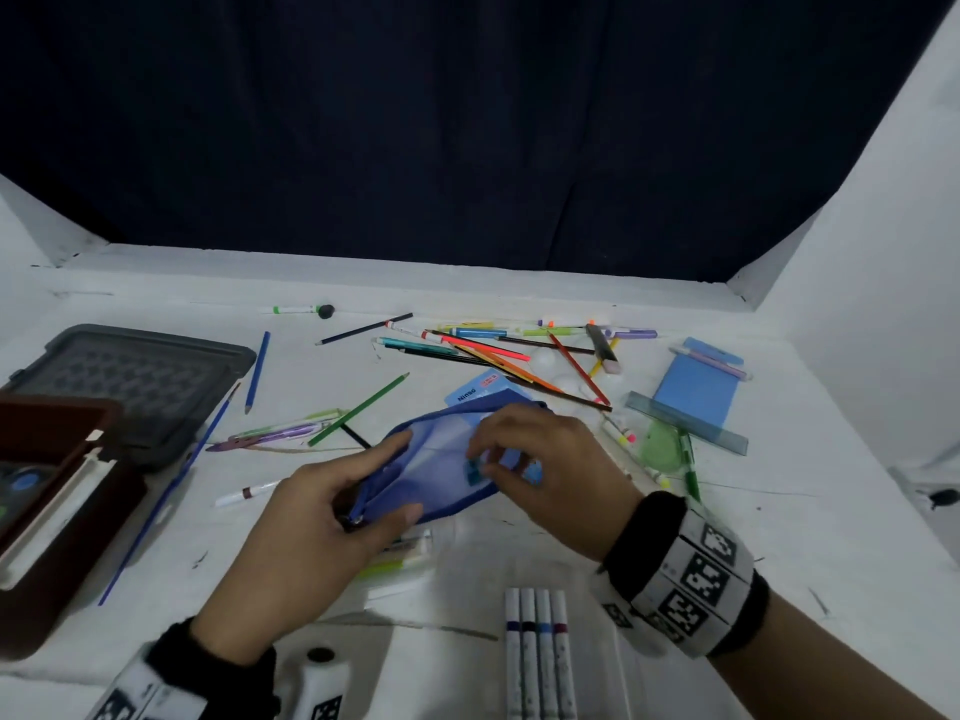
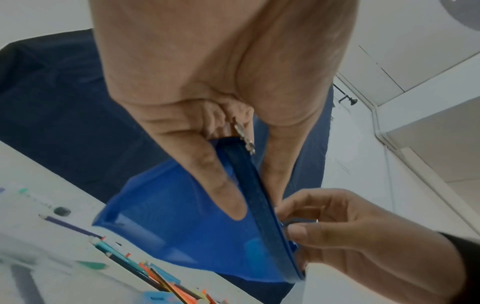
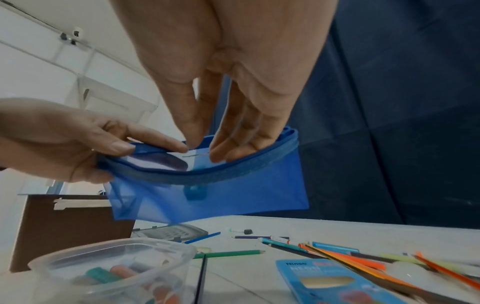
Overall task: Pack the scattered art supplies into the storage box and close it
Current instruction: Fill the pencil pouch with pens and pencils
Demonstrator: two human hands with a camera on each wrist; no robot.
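White table, blue "Ninso" pack

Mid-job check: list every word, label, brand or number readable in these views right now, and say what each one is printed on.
"Ninso": printed on the corner of the light-blue card packet lying on the table among the coloured pencils.
Larger line under it on the same packet: too blurred to read.
Four white markers: print too small to read.
Right wristband: black-and-white square code patterns, no letters.
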